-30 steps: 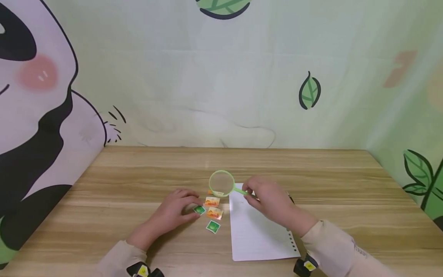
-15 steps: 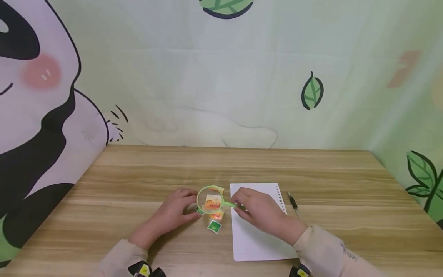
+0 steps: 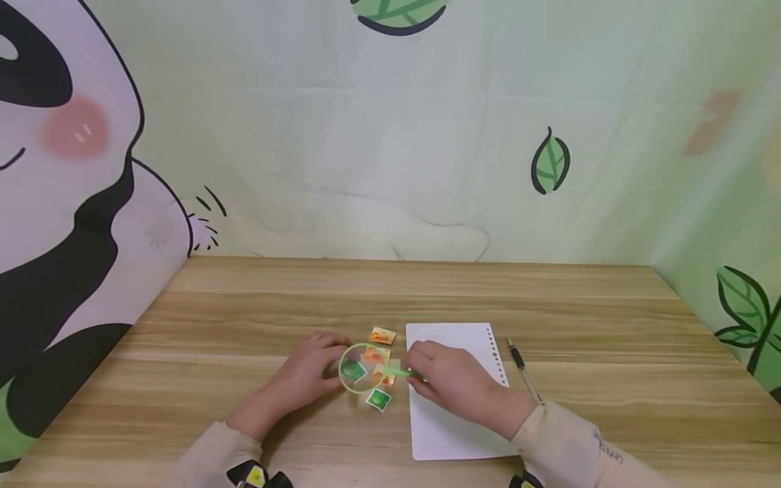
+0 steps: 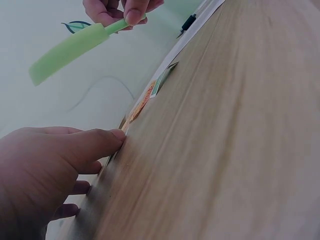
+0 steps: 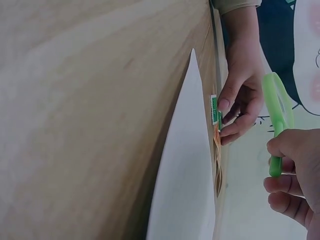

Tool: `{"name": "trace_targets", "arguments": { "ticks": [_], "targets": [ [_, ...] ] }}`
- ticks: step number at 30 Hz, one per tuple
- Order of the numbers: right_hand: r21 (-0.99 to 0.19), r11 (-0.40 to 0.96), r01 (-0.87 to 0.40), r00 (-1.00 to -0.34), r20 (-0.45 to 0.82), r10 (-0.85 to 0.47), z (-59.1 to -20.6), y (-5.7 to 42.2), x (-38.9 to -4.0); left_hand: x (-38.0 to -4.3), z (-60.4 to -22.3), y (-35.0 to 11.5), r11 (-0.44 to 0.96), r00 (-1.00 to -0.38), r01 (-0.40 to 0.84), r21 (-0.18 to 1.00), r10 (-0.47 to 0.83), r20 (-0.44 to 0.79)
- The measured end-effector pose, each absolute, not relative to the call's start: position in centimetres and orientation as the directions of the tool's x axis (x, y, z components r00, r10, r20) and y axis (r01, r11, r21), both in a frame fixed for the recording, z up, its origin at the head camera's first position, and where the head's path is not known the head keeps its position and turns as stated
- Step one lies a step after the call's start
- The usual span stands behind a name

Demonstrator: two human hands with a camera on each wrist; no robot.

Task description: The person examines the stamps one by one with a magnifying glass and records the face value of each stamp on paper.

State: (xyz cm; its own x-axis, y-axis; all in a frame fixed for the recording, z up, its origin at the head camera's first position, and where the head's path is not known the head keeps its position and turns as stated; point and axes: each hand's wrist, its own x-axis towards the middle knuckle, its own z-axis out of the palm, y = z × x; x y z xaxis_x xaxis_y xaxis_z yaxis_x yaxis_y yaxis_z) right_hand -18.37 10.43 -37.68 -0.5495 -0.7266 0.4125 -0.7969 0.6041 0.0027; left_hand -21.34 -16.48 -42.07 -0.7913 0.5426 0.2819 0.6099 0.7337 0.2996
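My right hand (image 3: 457, 383) pinches the green handle of a magnifying glass (image 3: 396, 371) between thumb and fingers. Its round lens is held above the table, over a small green stamp-like piece (image 3: 353, 370) and part of the orange ones. My left hand (image 3: 311, 369) rests on the table, with thumb and fingertips at the left side of that green piece. In the left wrist view, the thumb (image 4: 102, 142) touches down beside the pieces. Several pieces lie close together: an orange one (image 3: 382, 335) at the back and another green one (image 3: 378, 400) nearest the front.
A sheet of lined, hole-punched paper (image 3: 451, 427) lies under my right hand. Right of it is a black and clear pen (image 3: 521, 366). The wooden table (image 3: 274, 291) meets a printed wall cloth (image 3: 390, 135) at the back.
The magnifying glass has come left and toward me, from the back orange piece across the middle ones to the green piece by the left hand. The left hand has stayed put.
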Motion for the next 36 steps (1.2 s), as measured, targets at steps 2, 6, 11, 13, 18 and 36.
{"name": "trace_targets", "arguments": {
  "ticks": [2, 6, 11, 13, 18, 36],
  "targets": [
    [0.018, 0.595, -0.804, -0.535, 0.416, -0.736, -37.71, 10.40, -18.31, -21.37, -42.08, -16.50, 0.726, -0.786, 0.617, 0.304, 0.550, 0.284],
    [0.056, 0.583, -0.810, -0.508, 0.427, -0.748, -37.84, 10.34, -18.26, -21.39, -42.09, -16.55, 0.721, -0.782, 0.622, 0.305, 0.557, 0.278],
    [0.098, 0.573, -0.814, -0.477, 0.452, -0.754, -38.14, 10.36, -18.30, -21.44, -42.05, -16.51, 0.728, -0.789, 0.614, 0.306, 0.554, 0.265],
    [0.107, 0.571, -0.814, -0.469, 0.459, -0.754, -38.21, 10.38, -18.32, -21.46, -42.01, -16.48, 0.731, -0.791, 0.611, 0.305, 0.553, 0.261],
    [0.122, 0.570, -0.813, -0.461, 0.463, -0.757, -38.30, 10.36, -18.36, -21.44, -41.90, -16.42, 0.731, -0.790, 0.612, 0.302, 0.548, 0.274],
    [-0.068, 0.617, -0.784, -0.586, 0.407, -0.700, -37.65, 11.15, -18.20, -21.41, -42.11, -16.46, 0.735, -0.794, 0.606, 0.304, 0.540, 0.279]
  ]
}}
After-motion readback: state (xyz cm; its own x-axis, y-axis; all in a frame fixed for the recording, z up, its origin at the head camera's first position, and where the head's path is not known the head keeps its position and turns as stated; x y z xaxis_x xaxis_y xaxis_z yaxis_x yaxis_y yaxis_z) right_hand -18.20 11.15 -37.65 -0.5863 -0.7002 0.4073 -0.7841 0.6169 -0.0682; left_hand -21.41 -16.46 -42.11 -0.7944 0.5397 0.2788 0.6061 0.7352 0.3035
